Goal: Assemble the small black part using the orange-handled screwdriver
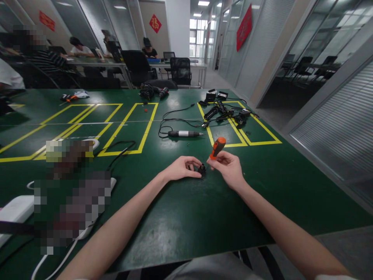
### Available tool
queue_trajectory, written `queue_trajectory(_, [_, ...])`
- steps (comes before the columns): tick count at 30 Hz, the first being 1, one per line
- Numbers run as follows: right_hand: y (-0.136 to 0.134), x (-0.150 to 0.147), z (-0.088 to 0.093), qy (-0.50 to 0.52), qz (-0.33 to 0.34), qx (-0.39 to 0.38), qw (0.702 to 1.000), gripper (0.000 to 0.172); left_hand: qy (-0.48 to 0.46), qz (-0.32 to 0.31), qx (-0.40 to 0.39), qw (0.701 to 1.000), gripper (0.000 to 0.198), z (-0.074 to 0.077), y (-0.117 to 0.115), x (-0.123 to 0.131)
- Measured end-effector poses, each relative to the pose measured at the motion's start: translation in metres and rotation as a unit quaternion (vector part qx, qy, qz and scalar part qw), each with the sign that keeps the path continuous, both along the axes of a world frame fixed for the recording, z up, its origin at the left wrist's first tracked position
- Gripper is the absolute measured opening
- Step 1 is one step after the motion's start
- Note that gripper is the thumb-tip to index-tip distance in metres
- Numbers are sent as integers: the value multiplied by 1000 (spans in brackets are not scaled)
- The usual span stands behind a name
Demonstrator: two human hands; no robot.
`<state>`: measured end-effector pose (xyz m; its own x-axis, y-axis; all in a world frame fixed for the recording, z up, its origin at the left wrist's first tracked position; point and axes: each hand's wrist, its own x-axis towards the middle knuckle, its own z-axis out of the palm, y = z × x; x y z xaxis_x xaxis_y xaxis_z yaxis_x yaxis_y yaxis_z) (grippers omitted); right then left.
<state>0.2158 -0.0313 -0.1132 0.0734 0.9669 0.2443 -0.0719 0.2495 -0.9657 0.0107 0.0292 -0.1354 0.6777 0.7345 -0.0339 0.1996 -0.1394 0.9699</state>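
Observation:
My left hand is closed around the side of a small black part on the green table, thumb in front and fingers behind. What kind of part it is, I cannot make out. In my right hand is a screwdriver with an orange and dark grey handle, held between thumb and fingers. Its handle leans up and to the right, and its thin shaft points down toward the black part. Whether the tip touches the part is too small to tell. Beyond both hands lies a black and silver electric screwdriver with a cable.
Black parts and cables are heaped at the back right within yellow tape outlines. A corded power tool lies at the far edge. Blurred-out items and a white power strip occupy the left. Several people sit at tables behind.

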Motion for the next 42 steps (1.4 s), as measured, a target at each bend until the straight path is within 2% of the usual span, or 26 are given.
queue_trajectory(9, [-1,-2,5,0,50,20,999,32,-1,-2,-5,1000,48,0,0,0])
queue_trajectory(12, [-2,-4,4,12,36,10,999,36,-1,-2,-4,1000,47,-1,0,0])
queue_trajectory(16, [0,-2,2,-9,19,1,1000,34,-5,-4,-10,1000,47,-1,0,-1])
queue_trajectory(22, [1,-1,2,-8,42,23,999,27,-44,-11,-45,998,46,-6,2,-1])
queue_trajectory(26, [-1,-1,2,4,46,32,998,31,-48,-13,-54,997,44,-10,4,-1])
queue_trajectory(32, [-1,0,3,-53,-4,46,998,28,-26,-3,-6,1000,41,-5,2,-2])
queue_trajectory(38, [1,-1,3,-31,-2,10,999,27,-28,-1,-26,999,45,-1,0,-1])
queue_trajectory(42, [-1,-1,4,3,38,11,999,31,-38,6,-45,998,45,-2,0,0])
